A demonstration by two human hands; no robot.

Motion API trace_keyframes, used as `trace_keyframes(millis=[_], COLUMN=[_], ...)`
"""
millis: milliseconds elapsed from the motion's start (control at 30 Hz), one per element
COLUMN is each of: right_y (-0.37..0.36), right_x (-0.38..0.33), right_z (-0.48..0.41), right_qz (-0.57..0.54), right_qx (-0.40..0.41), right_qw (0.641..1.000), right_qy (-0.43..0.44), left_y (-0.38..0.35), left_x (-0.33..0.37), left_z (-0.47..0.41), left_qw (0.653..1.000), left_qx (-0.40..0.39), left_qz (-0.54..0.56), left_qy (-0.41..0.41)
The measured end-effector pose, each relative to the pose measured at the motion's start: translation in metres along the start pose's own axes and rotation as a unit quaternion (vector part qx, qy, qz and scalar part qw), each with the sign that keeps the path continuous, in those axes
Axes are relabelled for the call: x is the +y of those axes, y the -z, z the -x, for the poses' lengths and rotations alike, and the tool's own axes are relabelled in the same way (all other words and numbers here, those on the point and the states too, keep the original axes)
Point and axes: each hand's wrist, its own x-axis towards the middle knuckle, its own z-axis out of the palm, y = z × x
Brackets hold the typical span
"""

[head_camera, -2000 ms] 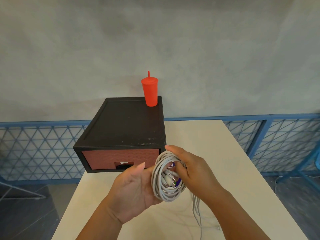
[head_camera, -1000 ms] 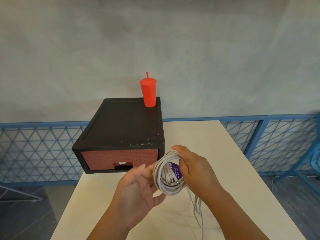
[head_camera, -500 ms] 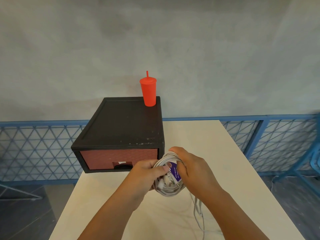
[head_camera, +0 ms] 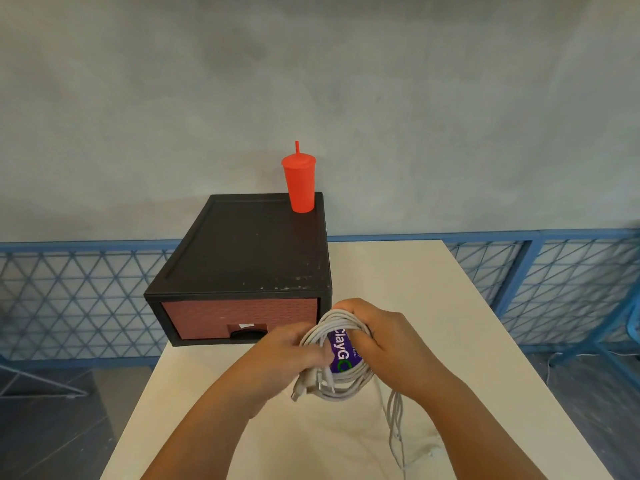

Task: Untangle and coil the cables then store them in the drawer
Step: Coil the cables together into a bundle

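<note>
A coil of grey cables [head_camera: 341,388] with a purple label is held above the white table [head_camera: 415,292]. My right hand [head_camera: 388,344] grips the coil's right side, fingers curled through the loop. My left hand [head_camera: 291,355] pinches the strands on the coil's left side, where plug ends stick out below. Loose cable tails [head_camera: 396,431] hang from the coil down onto the table. The black drawer unit [head_camera: 249,258] stands at the table's back left; its reddish-brown drawer front [head_camera: 239,322] is closed.
A red lidded cup with a straw [head_camera: 300,183] stands on the back right corner of the drawer unit. A blue mesh fence [head_camera: 561,282] runs behind the table along a grey wall. Thin white cables lie on the table near its front edge.
My left hand turned from an open palm under the coil to gripping its left side. The purple label now faces the camera. The coil stayed in front of the drawer.
</note>
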Motion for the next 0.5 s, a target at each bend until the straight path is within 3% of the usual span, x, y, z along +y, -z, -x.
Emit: trace_keyframes(millis=[67,200,300,367,500], right_y=[-0.005,-0.011,-0.009,-0.007,-0.001], right_x=[-0.002,-0.008,-0.006,-0.002,0.004], right_z=[0.001,0.000,-0.004,-0.004,-0.004], right_qz=[0.017,0.047,0.050,0.044,-0.013], right_qx=[-0.014,-0.032,-0.042,-0.048,-0.003], right_qw=[1.000,0.998,0.998,0.998,1.000], right_qy=[0.002,0.010,0.024,0.024,-0.005], left_y=[0.000,-0.011,-0.006,-0.003,-0.003], left_x=[0.000,-0.003,-0.008,-0.012,-0.016], left_z=[-0.003,-0.009,-0.008,-0.004,0.000], left_qw=[0.992,0.974,0.999,0.991,0.980], left_qx=[0.037,0.097,0.029,-0.028,-0.087], left_qz=[-0.119,-0.195,0.016,0.128,0.179], left_qy=[-0.026,-0.054,0.015,0.019,-0.002])
